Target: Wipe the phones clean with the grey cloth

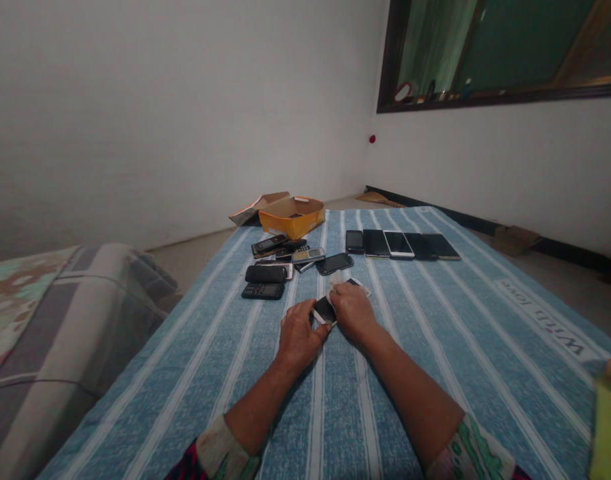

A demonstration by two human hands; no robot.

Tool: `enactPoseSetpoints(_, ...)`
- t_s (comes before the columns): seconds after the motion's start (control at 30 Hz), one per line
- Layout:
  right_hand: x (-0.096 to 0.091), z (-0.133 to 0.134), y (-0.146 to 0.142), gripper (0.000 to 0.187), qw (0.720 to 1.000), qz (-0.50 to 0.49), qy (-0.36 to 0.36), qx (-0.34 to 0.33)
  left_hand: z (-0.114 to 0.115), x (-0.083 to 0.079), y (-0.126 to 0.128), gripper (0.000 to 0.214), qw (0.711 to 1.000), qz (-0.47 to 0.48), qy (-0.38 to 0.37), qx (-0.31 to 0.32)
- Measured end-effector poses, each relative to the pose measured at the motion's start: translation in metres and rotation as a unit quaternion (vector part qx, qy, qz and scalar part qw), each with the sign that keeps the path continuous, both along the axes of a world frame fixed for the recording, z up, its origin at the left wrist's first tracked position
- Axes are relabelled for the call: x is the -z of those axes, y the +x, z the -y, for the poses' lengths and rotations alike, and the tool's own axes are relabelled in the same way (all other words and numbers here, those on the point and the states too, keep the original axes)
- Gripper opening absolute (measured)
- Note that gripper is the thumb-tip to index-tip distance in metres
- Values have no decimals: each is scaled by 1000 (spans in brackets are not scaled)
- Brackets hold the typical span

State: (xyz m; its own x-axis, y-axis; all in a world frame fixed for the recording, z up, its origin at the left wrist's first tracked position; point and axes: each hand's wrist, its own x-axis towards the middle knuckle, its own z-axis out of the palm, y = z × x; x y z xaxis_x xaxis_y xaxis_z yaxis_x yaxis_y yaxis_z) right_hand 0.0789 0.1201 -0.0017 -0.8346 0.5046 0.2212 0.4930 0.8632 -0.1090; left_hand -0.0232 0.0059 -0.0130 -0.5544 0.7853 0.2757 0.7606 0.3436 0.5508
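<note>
The left hand (300, 333) grips a phone (325, 309); the right hand (354, 310), beside it, holds a pale cloth (335, 279). Best rub softly.

Green on Pale

The left hand (299, 333) and right hand (353, 310) are bare. The left sleeve (223, 448) is pale with green patches; the right sleeve (474, 448) has bolder wavy green shapes. Dark cloth (188, 463) with pinkish-red marks edges the left sleeve.

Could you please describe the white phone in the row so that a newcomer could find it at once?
On the blue striped cloth, toward its far end, a row of phones lies right of the yellow box. Third from the left is the white phone, whose white border sets it apart from its dark neighbours.
</note>
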Motion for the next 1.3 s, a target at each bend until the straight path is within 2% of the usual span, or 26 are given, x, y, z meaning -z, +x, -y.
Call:
enactPoseSetpoints(0.1,-2,-7,7,29,998,2,-3,68,0,1,0,52,1000,-6,-1,0)
enactPoseSetpoints(0.2,1,0,10,31,996,3,12,88,0,1,0,53,1000,-7,-2,-3)
enactPoseSetpoints(0.27,4,12,9,30,997,3,24,72,0,1,0,52,1000,-7,0,-3)
enactPoseSetpoints(0.43,8,29,4,29,999,-1,29,-33,0,-1,0,48,1000,-8,-6,4)
enactPoseSetpoints(0.5,5,26,7,29,1000,0,24,-8,1,-1,0,49,1000,-4,-11,5)
enactPoseSetpoints(0.6,1,20,15,30,997,7,21,77,1,-2,1,51,1000,-2,-11,7)
enactPoseSetpoints(0.67,0,23,18,30,995,16,16,101,1,-1,1,51,1000,-3,-8,6)
enactPoseSetpoints(0.73,1,33,17,30,997,20,11,76,1,0,0,50,1000,-3,-5,4)
enactPoseSetpoints(0.8,3,43,14,30,1000,11,8,21,0,2,0,45,1000,-4,2,1)
enactPoseSetpoints(0.9,3,46,12,31,1000,-3,-3,-28,0,3,0,41,1000,-6,10,1)
enactPoseSetpoints(1.13,-5,18,25,32,994,24,-24,106,2,-1,1,51,1000,0,-2,7)
enactPoseSetpoints(1.2,-3,23,23,32,996,23,-21,89,1,0,1,51,1000,0,-3,6)
enactPoseSetpoints(1.3,3,35,17,30,1000,3,-17,-5,1,1,1,46,1000,-3,-1,6)
